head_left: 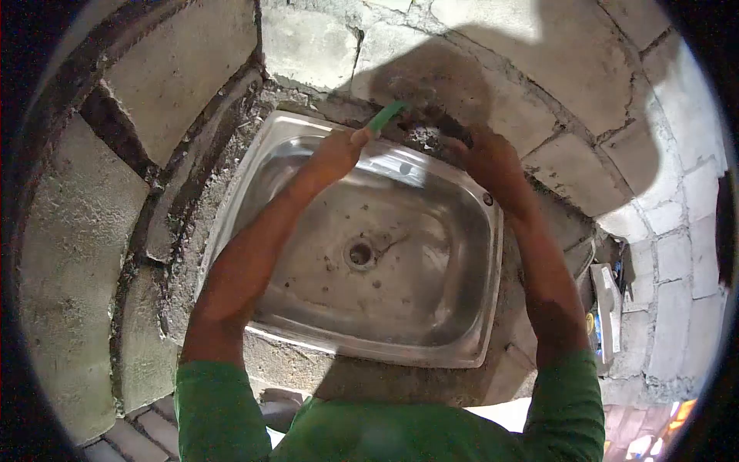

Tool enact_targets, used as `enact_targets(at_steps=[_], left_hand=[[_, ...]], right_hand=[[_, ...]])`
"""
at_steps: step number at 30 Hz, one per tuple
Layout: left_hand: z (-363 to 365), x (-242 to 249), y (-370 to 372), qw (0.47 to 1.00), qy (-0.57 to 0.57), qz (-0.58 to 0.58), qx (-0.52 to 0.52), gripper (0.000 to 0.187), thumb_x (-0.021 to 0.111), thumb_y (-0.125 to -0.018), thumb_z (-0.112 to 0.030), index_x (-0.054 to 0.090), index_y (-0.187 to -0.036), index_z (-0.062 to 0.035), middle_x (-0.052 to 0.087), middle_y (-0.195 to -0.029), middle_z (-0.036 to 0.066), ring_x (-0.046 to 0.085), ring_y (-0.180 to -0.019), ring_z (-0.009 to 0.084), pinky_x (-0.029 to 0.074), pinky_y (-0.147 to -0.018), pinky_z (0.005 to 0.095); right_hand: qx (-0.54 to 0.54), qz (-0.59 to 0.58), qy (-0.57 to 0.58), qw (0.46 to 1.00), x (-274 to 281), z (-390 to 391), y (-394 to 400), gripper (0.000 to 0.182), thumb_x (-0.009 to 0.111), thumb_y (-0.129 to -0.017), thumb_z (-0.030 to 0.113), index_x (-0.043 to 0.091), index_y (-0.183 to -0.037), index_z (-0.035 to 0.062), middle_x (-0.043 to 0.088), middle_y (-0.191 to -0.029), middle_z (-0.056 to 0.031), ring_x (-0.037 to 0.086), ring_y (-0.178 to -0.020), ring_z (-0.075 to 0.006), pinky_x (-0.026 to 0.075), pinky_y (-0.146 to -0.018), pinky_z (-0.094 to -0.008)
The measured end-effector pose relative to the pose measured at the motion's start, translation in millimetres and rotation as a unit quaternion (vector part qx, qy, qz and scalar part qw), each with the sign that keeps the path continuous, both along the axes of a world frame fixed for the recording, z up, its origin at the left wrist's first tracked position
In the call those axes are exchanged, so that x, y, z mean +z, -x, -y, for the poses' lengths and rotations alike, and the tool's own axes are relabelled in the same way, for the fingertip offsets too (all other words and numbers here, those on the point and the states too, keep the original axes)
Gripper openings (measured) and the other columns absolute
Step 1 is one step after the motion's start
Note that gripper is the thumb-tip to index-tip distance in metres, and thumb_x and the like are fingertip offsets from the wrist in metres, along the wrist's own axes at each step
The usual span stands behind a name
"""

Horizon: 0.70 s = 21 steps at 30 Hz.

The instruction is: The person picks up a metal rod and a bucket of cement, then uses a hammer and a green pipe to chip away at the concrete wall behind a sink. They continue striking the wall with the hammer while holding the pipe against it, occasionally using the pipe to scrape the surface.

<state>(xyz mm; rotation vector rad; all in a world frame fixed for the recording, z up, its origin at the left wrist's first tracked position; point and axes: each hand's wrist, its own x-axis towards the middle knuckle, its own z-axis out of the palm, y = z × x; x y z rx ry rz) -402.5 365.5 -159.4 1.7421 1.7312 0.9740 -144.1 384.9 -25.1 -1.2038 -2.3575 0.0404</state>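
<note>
Pinching a green handle-like piece (386,116) in left hand (339,151), tip angled toward the block wall (308,45). Holding right hand (494,160) curled beside a dark piece (453,129); cannot tell whether gripped. Both noted at the far rim of a stainless-steel sink (323,231), beneath forearms.

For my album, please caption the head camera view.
At a metal sink, left hand holding something green, right hand near a block wall.
</note>
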Motion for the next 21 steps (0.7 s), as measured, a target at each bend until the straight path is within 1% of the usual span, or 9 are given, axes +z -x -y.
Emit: enact_targets(at_steps=[1,5,7,9,10,13,16,18,21], left_hand=[[-6.0,-12.3,-0.6,0.999,-0.022,-0.022,-0.013,0.056,0.036,-0.098,-0.047,0.063,-0.094,0.0023,0.062,-0.086,0.029,0.058,-0.086,0.0471,0.044,-0.074,0.0539],[-1.5,8.1,2.4,0.996,-0.066,-0.030,-0.046,0.055,0.035,-0.098,-0.046,0.063,-0.096,0.0001,0.062,-0.084,0.028,0.058,-0.084,0.0466,0.044,-0.073,0.0536],[-8.7,-3.3,3.5,0.996,-0.032,-0.077,-0.039,0.053,0.032,-0.099,-0.045,0.063,-0.098,-0.0027,0.062,-0.082,0.026,0.059,-0.083,0.0456,0.044,-0.072,0.0523],[-5.4,7.0,1.5,0.996,-0.053,-0.063,-0.032,0.054,0.030,-0.100,-0.046,0.063,-0.098,-0.0034,0.062,-0.082,0.026,0.059,-0.082,0.0447,0.044,-0.071,0.0517],[0.0,16.4,1.4,0.999,-0.019,-0.021,-0.045,0.055,0.028,-0.100,-0.046,0.064,-0.097,-0.0038,0.062,-0.082,0.025,0.059,-0.082,0.0441,0.044,-0.071,0.0521],[1.3,18.6,-2.1,0.999,-0.003,-0.018,-0.028,0.060,0.028,-0.099,-0.049,0.063,-0.092,-0.0003,0.061,-0.080,0.026,0.059,-0.081,0.0449,0.044,-0.071,0.0532],[-13.1,1.2,-5.1,0.996,-0.041,-0.080,-0.018,0.064,0.028,-0.099,-0.050,0.062,-0.087,0.0030,0.061,-0.078,0.028,0.059,-0.081,0.0463,0.045,-0.072,0.0544],[-15.7,-10.2,-3.7,0.995,-0.059,-0.072,-0.027,0.063,0.030,-0.099,-0.050,0.061,-0.085,0.0034,0.061,-0.078,0.028,0.059,-0.080,0.0471,0.045,-0.072,0.0549],[-15.9,-2.9,-2.7,0.992,-0.081,-0.084,-0.038,0.063,0.032,-0.098,-0.050,0.062,-0.082,0.0035,0.061,-0.078,0.028,0.059,-0.080,0.0482,0.045,-0.071,0.0553]], right_hand=[[-0.034,0.072,0.000,0.997,1.8,-5.3,-1.0,0.029,0.064,-0.088,0.027,0.064,-0.104,0.0027,0.068,-0.086,-0.0201,0.067,-0.077,-0.0341,0.051,-0.070,-0.0385],[-0.056,0.057,0.014,0.997,37.4,2.2,16.7,0.030,0.063,-0.088,0.030,0.065,-0.102,0.0036,0.067,-0.083,-0.0200,0.065,-0.076,-0.0371,0.051,-0.069,-0.0392],[0.075,-0.056,-0.073,0.993,52.8,14.1,16.6,0.031,0.063,-0.088,0.030,0.064,-0.102,0.0014,0.065,-0.078,-0.0179,0.063,-0.070,-0.0298,0.050,-0.067,-0.0366],[0.065,-0.085,-0.109,0.988,58.4,28.1,22.3,0.029,0.064,-0.088,0.026,0.063,-0.100,-0.0007,0.063,-0.072,-0.0154,0.057,-0.064,-0.0207,0.048,-0.063,-0.0339],[0.093,-0.174,-0.065,0.978,51.6,31.4,25.0,0.030,0.064,-0.088,0.027,0.063,-0.097,-0.0016,0.062,-0.072,-0.0155,0.054,-0.065,-0.0175,0.047,-0.062,-0.0334],[0.013,-0.106,-0.018,0.994,12.4,10.1,0.0,0.036,0.064,-0.088,0.033,0.060,-0.090,-0.0022,0.062,-0.073,-0.0191,0.059,-0.065,-0.0219,0.047,-0.062,-0.0368],[-0.078,0.074,-0.025,0.994,7.3,-9.3,-5.1,0.038,0.064,-0.088,0.036,0.057,-0.089,-0.0019,0.062,-0.075,-0.0234,0.062,-0.067,-0.0349,0.047,-0.062,-0.0404],[-0.082,0.048,-0.033,0.995,23.9,3.1,-4.1,0.041,0.063,-0.088,0.039,0.056,-0.092,-0.0016,0.063,-0.079,-0.0253,0.061,-0.073,-0.0439,0.049,-0.065,-0.0438],[-0.087,-0.041,0.012,0.995,61.6,26.8,1.4,0.045,0.060,-0.089,0.043,0.057,-0.094,-0.0018,0.064,-0.081,-0.0242,0.063,-0.078,-0.0431,0.050,-0.069,-0.0457]])
